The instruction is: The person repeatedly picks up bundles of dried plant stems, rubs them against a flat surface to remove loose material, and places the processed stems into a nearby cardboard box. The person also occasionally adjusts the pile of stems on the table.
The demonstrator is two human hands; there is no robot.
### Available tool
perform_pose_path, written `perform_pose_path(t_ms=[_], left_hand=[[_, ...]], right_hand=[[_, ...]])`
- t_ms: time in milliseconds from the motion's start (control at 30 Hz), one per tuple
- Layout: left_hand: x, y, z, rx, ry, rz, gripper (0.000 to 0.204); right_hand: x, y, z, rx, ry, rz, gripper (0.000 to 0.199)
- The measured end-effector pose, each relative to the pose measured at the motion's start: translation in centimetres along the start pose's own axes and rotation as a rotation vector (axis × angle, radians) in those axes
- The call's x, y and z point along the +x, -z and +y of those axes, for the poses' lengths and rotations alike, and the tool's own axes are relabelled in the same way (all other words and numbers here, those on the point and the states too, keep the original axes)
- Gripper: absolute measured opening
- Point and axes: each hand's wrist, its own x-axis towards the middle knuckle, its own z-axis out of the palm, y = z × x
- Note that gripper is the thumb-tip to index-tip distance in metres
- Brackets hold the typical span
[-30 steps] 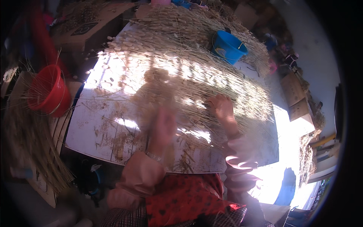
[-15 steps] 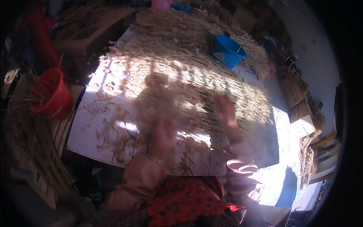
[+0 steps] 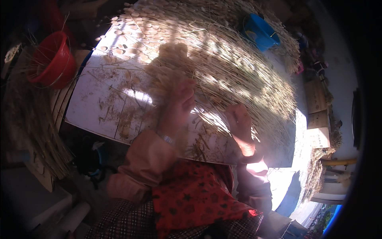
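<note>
L hand [image 3: 181, 97]: fingers closed round bunch of fluffy grass heads [image 3: 164, 75], approx. mid-bench [image 3: 85, 101], a bit blurry. R hand [image 3: 239, 117] nearer bench's front edge, fingers curled by loose stems [image 3: 242, 73]; can't tell if any gripped. Progress prob. partial: 1 bunch gathered, lots left loose toward far & R edges. Blue bucket [image 3: 260, 32] twd far R corner.

I see straw-gold stalks [image 3: 227, 73] beyond the left grip [image 3: 181, 98], a brown-smudged white surface [image 3: 88, 104] beneath, a red bucket [image 3: 63, 65] leftward, a blue bucket [image 3: 260, 32] beyond the right grip [image 3: 239, 120], dark-spotted red cloth [image 3: 197, 199] behind both.
</note>
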Motion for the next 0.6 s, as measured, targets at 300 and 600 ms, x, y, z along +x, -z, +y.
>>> perform_pose_path(t_ms=[300,600], left_hand=[[0.0,-0.3,-0.7,0.135,0.014,0.266,0.032],[1.0,-0.1,-1.2,-0.055,0.084,0.422,0.044]], right_hand=[[0.0,0.3,0.1,-0.077,0.241,-0.268,0.013],[7.1,-1.6,2.1,0.044,0.022,-0.021,0.019]])
